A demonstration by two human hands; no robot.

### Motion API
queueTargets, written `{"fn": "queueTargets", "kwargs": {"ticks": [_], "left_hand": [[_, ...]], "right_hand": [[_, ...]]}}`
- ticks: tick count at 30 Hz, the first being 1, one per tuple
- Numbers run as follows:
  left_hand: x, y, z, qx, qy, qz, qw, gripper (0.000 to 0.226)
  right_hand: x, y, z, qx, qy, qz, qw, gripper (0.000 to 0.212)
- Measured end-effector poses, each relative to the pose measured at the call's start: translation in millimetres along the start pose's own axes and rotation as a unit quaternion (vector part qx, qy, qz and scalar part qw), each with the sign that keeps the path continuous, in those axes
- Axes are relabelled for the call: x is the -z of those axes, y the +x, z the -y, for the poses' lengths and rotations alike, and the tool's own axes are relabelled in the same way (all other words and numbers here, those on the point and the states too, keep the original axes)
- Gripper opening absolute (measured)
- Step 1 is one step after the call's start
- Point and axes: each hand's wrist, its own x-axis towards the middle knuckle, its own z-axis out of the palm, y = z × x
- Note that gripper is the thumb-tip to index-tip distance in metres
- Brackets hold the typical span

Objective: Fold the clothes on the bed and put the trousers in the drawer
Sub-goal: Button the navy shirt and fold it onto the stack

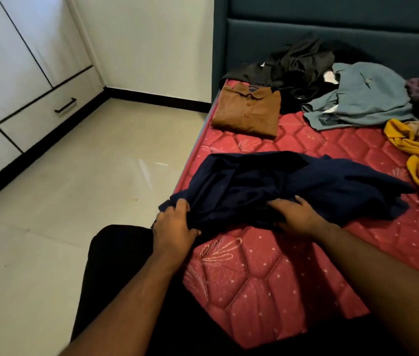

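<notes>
Left hand (pixel 173 223) pinches an edge of the crumpled navy garment (pixel 280 186) near the bed's (pixel 267 278) side while the right hand (pixel 299 214) grips its bunched middle, seemingly to spread it flat for folding.

A crumpled garment (pixel 280 186) lies on the bed (pixel 267 278) near its left edge, with a hand at each near corner. Behind it sits a folded shirt (pixel 248 110). Loose clothes (pixel 357 98) lie farther right, before the headboard (pixel 331 29). A drawer (pixel 49 111) stands across the floor, left.
</notes>
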Motion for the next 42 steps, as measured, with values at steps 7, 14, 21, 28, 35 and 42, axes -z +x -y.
{"fn": "queueTargets", "kwargs": {"ticks": [7, 14, 21, 28, 35, 42], "left_hand": [[-15, -13, -19, -0.164, 0.160, 0.110, 0.967, 0.060], [-5, -60, -40, -0.110, 0.195, 0.265, 0.938, 0.078], [-2, -50, -56, -0.099, 0.196, 0.154, 0.963, 0.051], [-7, -52, -35, -0.063, 0.081, 0.034, 0.994, 0.019], [-19, -39, -61, -0.003, -0.365, 0.031, 0.930, 0.012], [-24, -44, -77, 0.033, -0.466, -0.027, 0.884, 0.016]], "right_hand": [[19, -42, -27, -0.011, 0.107, 0.216, 0.970, 0.013], [32, -121, -53, -0.113, 0.185, 0.387, 0.896, 0.031], [10, -99, 69, 0.160, 0.189, -0.046, 0.968, 0.024], [-31, -88, 90, 0.122, 0.147, 0.028, 0.981, 0.027], [-38, -88, 92, 0.145, 0.221, -0.036, 0.964, 0.028], [-15, -86, 74, 0.123, 0.333, -0.169, 0.919, 0.022]]}}
